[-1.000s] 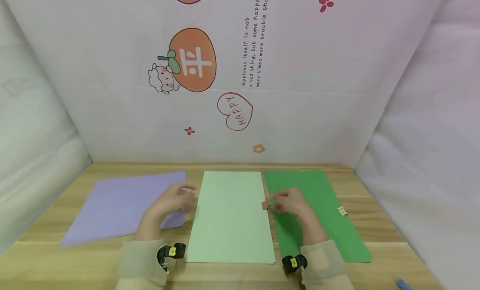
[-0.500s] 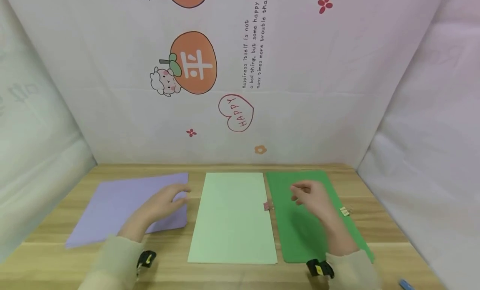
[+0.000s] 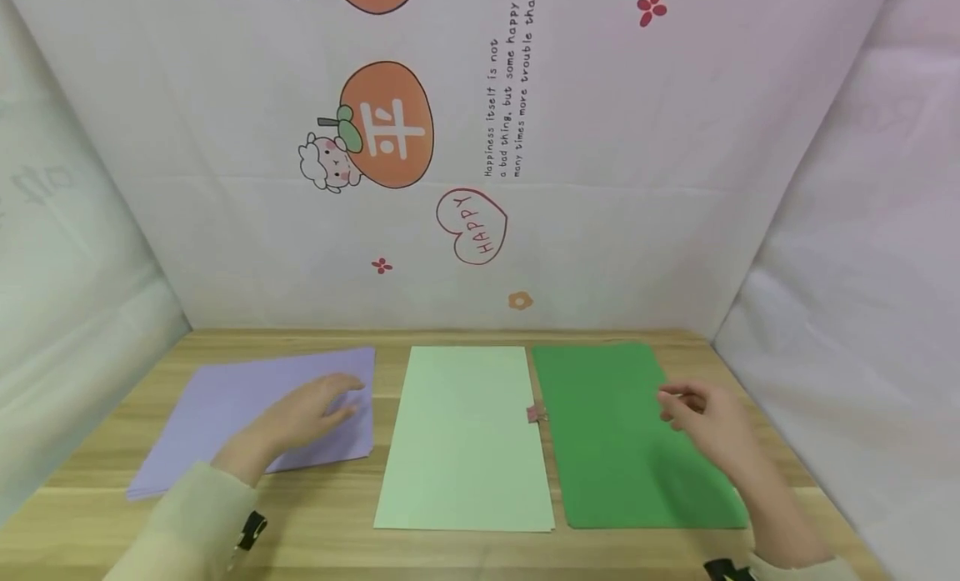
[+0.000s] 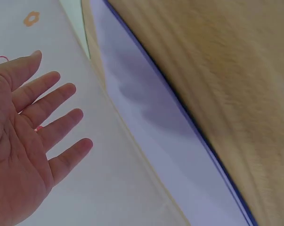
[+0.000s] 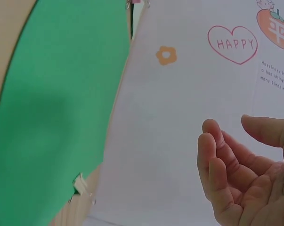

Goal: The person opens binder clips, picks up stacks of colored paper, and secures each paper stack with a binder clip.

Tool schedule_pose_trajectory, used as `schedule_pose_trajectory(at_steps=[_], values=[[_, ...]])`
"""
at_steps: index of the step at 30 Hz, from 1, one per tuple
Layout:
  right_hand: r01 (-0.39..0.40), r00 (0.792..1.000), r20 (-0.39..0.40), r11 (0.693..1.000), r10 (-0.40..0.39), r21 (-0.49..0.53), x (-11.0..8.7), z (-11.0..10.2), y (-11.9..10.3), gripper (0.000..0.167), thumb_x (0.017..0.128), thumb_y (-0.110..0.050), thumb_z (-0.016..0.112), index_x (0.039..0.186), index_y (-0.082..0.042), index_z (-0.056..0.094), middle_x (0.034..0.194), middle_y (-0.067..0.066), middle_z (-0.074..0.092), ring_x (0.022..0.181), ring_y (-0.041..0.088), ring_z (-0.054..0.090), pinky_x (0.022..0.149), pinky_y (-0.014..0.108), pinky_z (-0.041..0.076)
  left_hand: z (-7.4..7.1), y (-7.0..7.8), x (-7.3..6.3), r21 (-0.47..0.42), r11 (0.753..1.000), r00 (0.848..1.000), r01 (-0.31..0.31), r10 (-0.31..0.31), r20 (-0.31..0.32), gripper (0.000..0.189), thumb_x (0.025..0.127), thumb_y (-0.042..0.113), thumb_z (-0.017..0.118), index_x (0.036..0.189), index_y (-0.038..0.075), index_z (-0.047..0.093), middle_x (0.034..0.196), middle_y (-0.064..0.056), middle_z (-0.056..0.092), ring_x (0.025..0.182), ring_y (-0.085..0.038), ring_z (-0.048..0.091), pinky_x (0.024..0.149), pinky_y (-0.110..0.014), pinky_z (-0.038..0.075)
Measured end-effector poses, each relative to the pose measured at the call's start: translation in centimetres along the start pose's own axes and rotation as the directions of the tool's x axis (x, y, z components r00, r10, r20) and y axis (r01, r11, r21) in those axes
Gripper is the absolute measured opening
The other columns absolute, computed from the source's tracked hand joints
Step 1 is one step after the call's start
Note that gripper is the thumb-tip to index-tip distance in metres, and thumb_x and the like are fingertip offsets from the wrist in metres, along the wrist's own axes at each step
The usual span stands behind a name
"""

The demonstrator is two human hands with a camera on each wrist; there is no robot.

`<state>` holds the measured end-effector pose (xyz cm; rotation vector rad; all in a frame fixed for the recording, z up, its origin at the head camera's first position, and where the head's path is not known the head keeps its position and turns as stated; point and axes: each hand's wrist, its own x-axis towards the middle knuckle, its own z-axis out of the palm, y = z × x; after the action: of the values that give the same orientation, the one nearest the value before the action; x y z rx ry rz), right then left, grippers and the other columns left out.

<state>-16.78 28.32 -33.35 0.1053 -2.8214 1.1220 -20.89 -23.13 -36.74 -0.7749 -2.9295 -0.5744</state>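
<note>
My left hand [image 3: 306, 410] is raised over the stack of purple paper [image 3: 232, 398], its fingers spread and holding nothing in the left wrist view. Over the right edge of the dark green paper [image 3: 607, 439], my right hand [image 3: 708, 418] hovers with loosely bent fingers and the thumb apart; nothing is between them. A cream binder clip [image 5: 80, 184] sits on the green paper's edge in the right wrist view; in the head view the hand hides it. Between the two hands lies a pale green stack [image 3: 468, 439], with a pink binder clip [image 3: 533, 414] on its right edge.
The three paper stacks lie side by side on a wooden table [image 3: 465, 556]. A white printed cloth [image 3: 600, 189] stands behind the table, with white cloth walls at left and right.
My right hand has moved right from the pink clip, across the green paper to its right edge. My left hand has drawn back leftward over the purple paper.
</note>
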Motion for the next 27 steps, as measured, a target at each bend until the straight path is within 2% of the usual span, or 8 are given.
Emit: schedule_pose_trajectory(at_steps=[7, 12, 17, 23, 27], values=[[-0.013, 1.000, -0.011, 0.993, 0.012, -0.117, -1.3, -1.9, 2.1, 0.040, 0.104, -0.026, 0.054, 0.126, 0.007, 0.061, 0.090, 0.009, 0.075, 0.072, 0.010, 0.066, 0.063, 0.023, 0.051, 0.9, -1.2, -0.7, 0.006, 1.000, 1.000, 0.019, -0.019, 0.021, 0.042, 0.098, 0.016, 0.060, 0.133, -0.007, 0.055, 0.136, -0.026, 0.057, 0.128, -0.046, 0.051, 0.109, -0.061, 0.038], [-0.023, 1.000, 0.016, 0.982, 0.027, -0.185, -1.8, -3.4, 2.9, 0.043, 0.104, -0.032, 0.051, 0.128, 0.003, 0.061, 0.094, 0.009, 0.076, 0.076, 0.013, 0.068, 0.066, 0.032, 0.053, 1.2, -1.9, -1.5, 0.039, 0.999, 1.000, 0.019, -0.019, 0.017, 0.046, 0.097, 0.018, 0.062, 0.133, -0.009, 0.054, 0.136, -0.029, 0.056, 0.128, -0.048, 0.051, 0.110, -0.062, 0.037], [-0.062, 0.996, 0.056, 0.976, 0.075, -0.211, -2.1, -5.2, 3.9, 0.049, 0.106, -0.034, 0.047, 0.128, 0.008, 0.058, 0.097, 0.013, 0.075, 0.081, 0.020, 0.070, 0.068, 0.044, 0.057, 1.5, -2.3, -1.9, 0.043, 0.999, 0.999, 0.030, -0.031, 0.024, 0.050, 0.096, 0.021, 0.063, 0.134, -0.010, 0.052, 0.137, -0.031, 0.055, 0.128, -0.049, 0.050, 0.109, -0.062, 0.037], [-0.061, 0.994, 0.069, 0.965, 0.081, -0.256, -2.6, -6.3, 5.7, 0.048, 0.105, -0.032, 0.049, 0.119, 0.012, 0.062, 0.090, 0.011, 0.076, 0.070, 0.013, 0.069, 0.069, 0.047, 0.056, 1.5, -2.8, -1.7, 0.065, 0.997, 0.998, 0.049, -0.051, 0.034, 0.055, 0.097, 0.023, 0.062, 0.138, -0.011, 0.048, 0.141, -0.031, 0.051, 0.131, -0.049, 0.047, 0.111, -0.062, 0.035], [-0.098, 0.978, 0.150, 0.958, 0.143, -0.271, -2.9, -6.8, 6.9, 0.052, 0.106, -0.034, 0.047, 0.118, 0.014, 0.061, 0.090, 0.010, 0.076, 0.072, 0.015, 0.068, 0.071, 0.049, 0.056, 1.5, -2.9, -1.6, 0.087, 0.995, 0.997, 0.052, -0.056, 0.045, 0.056, 0.098, 0.024, 0.061, 0.139, -0.011, 0.047, 0.142, -0.031, 0.049, 0.132, -0.049, 0.046, 0.112, -0.062, 0.034]])
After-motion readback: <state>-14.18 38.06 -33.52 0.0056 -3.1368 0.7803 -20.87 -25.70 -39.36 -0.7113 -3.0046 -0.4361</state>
